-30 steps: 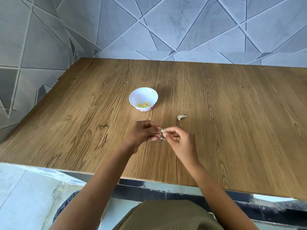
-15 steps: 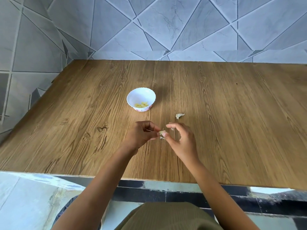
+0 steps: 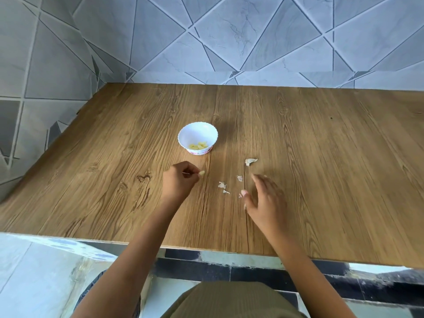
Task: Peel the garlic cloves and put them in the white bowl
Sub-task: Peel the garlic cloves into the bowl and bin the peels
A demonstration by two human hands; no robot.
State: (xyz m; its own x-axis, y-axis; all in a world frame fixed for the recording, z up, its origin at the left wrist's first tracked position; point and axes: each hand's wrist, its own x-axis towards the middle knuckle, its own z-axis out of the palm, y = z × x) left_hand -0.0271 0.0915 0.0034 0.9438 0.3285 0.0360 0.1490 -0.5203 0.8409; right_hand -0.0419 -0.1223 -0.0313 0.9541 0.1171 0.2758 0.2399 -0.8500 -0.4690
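Nearest to us, olive cloth (image 3: 229, 299) fills the bottom edge of the view, and two bare forearms reach from it over the near rim of the wooden tabletop (image 3: 332, 191). On the right, the right hand (image 3: 263, 199) is low over the wood with its grip apart: the fingers are spread and loosely straight and hold nothing. A tiny pale flake lies right at the thumb tip, though we cannot tell whether it touches the skin. A little further out and to the left, the left hand (image 3: 180, 181) has its grip clamped on a garlic clove (image 3: 201, 173). Its fingers are curled in, and the clove is pinched at the fingertips, so most of its bare, pale yellow body sticks out to the right of the hand, clear of the palm. Between the two hands we see skin scraps (image 3: 221, 185) scattered on the wood, apart from both hands. Beyond them, to the right, a larger husk piece (image 3: 251, 161) lies by itself. Further still, just past the pinched clove, the white bowl (image 3: 198, 133) stands upright with several peeled cloves (image 3: 198, 145) in its bottom. Behind the tabletop's far edge rises the tiled wall (image 3: 229, 42), grey with slanting seams.
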